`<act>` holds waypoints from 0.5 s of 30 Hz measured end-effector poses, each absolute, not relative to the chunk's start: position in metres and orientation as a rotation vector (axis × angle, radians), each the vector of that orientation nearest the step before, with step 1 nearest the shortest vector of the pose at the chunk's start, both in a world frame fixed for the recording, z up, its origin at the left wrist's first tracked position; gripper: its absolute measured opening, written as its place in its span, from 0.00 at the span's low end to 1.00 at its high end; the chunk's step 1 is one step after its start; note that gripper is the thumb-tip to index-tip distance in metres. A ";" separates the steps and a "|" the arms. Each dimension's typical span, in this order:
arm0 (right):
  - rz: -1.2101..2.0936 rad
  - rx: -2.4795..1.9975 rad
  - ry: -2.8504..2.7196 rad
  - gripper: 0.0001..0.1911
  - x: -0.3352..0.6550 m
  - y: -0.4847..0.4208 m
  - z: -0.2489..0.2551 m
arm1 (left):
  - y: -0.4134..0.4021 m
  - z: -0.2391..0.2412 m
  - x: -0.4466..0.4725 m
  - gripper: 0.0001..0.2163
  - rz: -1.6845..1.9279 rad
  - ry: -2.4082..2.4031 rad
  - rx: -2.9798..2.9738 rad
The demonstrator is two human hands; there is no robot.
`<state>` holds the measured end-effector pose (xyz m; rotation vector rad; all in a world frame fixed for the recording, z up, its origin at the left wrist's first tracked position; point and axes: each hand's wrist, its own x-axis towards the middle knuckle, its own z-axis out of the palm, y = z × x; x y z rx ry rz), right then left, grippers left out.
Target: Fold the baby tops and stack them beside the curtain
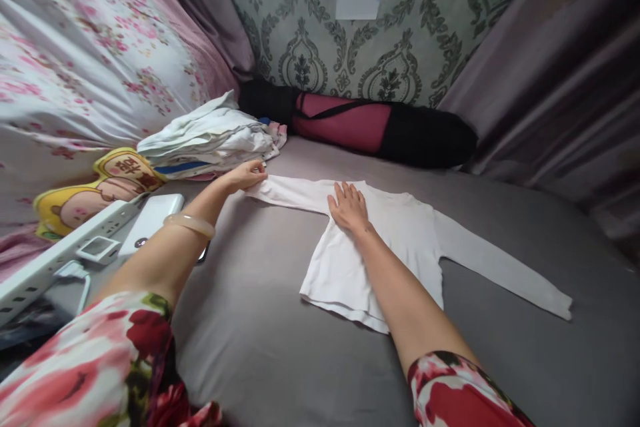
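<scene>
While the right hand lies flat, fingers extended, on the white long-sleeved fabric shirt at the frame's centre-right, probably anchoring it, the left hand pinches one cuff, seemingly for straightness.

Clothing: left sleeve and right sleeve share one floral print. Colours as I see them from here: white ground, large red and pink blooms, dark green leaves, some near-black patches. Cut looks loose; each ends near the elbow. Left forearm: uncovered, carries one bangle, pale cream, smooth, rounded, faintly glossy. Right forearm: bare. Left hand and right hand: ungloved, fingers slender.
</scene>
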<state>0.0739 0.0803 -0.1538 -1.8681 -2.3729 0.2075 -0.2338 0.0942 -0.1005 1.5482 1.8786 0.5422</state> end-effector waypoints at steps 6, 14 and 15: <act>0.193 -1.869 -2.363 0.32 0.074 0.079 -0.153 | 0.087 -0.113 -0.222 0.11 0.383 2.236 1.859; 0.245 -1.857 -2.350 0.33 0.074 0.079 -0.152 | 0.067 -0.126 -0.213 0.18 -0.023 2.413 2.083; 0.247 -1.856 -2.350 0.33 0.074 0.079 -0.152 | 0.066 -0.125 -0.211 0.18 -0.072 2.423 2.063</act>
